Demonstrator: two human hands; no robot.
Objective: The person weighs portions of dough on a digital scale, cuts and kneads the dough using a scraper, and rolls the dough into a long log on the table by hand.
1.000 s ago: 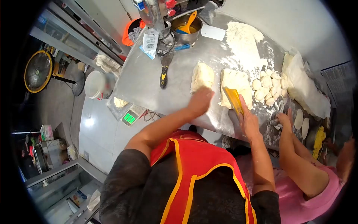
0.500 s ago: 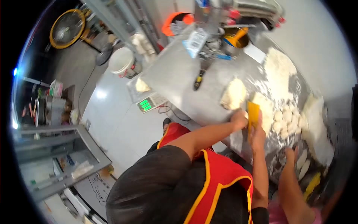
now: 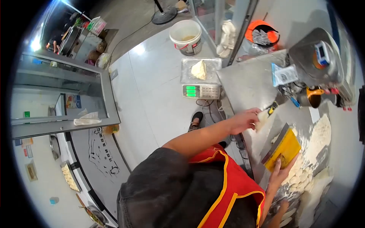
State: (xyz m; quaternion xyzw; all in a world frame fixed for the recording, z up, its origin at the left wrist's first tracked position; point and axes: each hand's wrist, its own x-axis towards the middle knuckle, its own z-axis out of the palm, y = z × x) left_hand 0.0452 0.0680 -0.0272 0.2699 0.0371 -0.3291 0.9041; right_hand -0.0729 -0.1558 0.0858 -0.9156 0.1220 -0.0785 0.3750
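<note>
My left hand reaches over the near edge of the steel table, fingers closed around a pale piece of dough that is blurred by motion. My right hand grips a yellow dough scraper, tilted with its broad face toward me and its metal edge to the left. Behind the scraper, the larger dough is mostly hidden. Small round dough pieces lie clustered beyond my right hand. A lump of dough rests on the tray of a digital scale, left of the table.
Flour covers the table's right side. A black-and-yellow handled tool, a plastic packet and a metal pot are farther back. Behind the scale stands a white bucket. Another person's arm shows at the lower right.
The view has swung left toward the scale. My left hand has come away from the dough with a piece in it. The scraper, upright against the dough before, is now lifted and tilted.
</note>
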